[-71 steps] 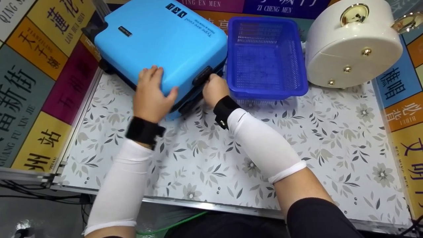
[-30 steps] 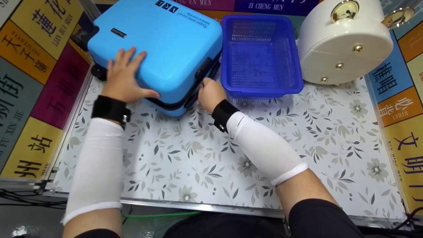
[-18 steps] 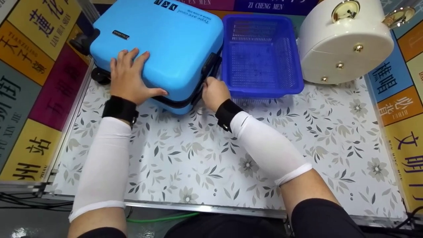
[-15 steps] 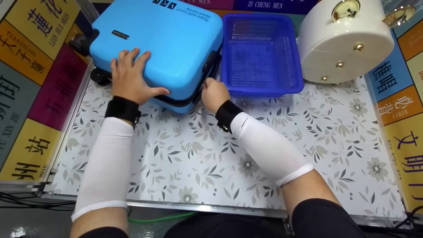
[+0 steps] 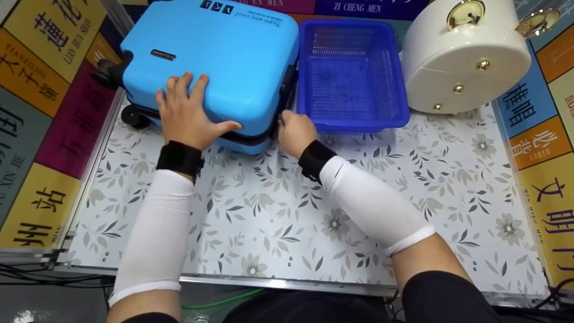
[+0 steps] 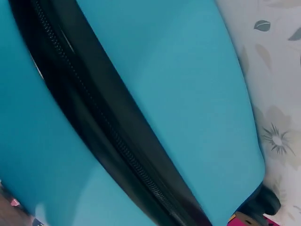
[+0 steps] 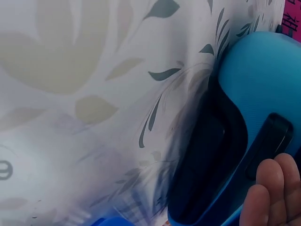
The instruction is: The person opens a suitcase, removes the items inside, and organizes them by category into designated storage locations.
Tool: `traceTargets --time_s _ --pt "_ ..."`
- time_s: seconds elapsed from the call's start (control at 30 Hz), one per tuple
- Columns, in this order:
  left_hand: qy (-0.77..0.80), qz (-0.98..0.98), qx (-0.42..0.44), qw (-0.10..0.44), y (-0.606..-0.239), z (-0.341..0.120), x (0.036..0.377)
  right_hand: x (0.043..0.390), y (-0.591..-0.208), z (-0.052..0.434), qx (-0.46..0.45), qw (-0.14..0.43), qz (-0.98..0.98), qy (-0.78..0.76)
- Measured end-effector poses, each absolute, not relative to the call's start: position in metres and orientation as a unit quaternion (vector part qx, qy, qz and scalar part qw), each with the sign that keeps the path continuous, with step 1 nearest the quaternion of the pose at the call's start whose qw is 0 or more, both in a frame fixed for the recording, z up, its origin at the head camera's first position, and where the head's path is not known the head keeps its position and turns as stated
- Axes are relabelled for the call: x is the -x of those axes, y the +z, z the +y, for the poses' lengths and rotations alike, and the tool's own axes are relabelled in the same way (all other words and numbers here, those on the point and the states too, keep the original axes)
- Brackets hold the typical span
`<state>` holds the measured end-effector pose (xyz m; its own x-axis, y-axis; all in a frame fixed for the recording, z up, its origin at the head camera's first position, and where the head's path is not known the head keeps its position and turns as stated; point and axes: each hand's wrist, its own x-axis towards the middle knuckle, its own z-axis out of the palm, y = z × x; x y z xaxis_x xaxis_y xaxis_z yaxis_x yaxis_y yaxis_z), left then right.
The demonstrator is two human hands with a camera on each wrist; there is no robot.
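Here the blue case (image 5: 215, 63) lies flat at the mat's (image 5: 278, 215) far left, touching both hands: left hand (image 5: 188, 116) spread flat on its lid, right hand (image 5: 293, 132) curled at its near-right zip seam, grip unclear, beside the basket (image 5: 352, 72).

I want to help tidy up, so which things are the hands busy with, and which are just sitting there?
Busy with:
suitcase, lying flat
left hand, pressing flat on its top
right hand, at its side seam by the black zip

Just sitting there:
blue basket, beside the suitcase
white round case
flowery table cover
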<state>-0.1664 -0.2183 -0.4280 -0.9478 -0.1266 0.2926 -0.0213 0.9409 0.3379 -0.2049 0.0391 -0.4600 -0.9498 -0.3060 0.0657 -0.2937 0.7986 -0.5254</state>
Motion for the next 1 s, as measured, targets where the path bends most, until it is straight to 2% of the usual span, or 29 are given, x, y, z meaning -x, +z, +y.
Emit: traceTargets --time_s 0.23,0.53,0.67,1.0 --pt "-0.160 -0.973 -0.042 0.162 -0.434 -0.217 0.163 0.201 -0.455 0.042 0.171 0.051 0.944 -0.276" --pt "-0.176 -0.973 -0.023 0.146 -0.425 -0.216 0.166 0.214 -0.451 0.055 0.157 0.092 0.944 -0.277" --pt "-0.185 -0.972 -0.003 0.142 -0.423 -0.226 0.169 0.209 -0.453 0.053 0.171 0.084 0.948 -0.254" --pt "-0.174 -0.966 0.003 0.189 -0.438 -0.228 0.172 0.200 -0.455 0.052 0.189 0.066 0.948 -0.245"
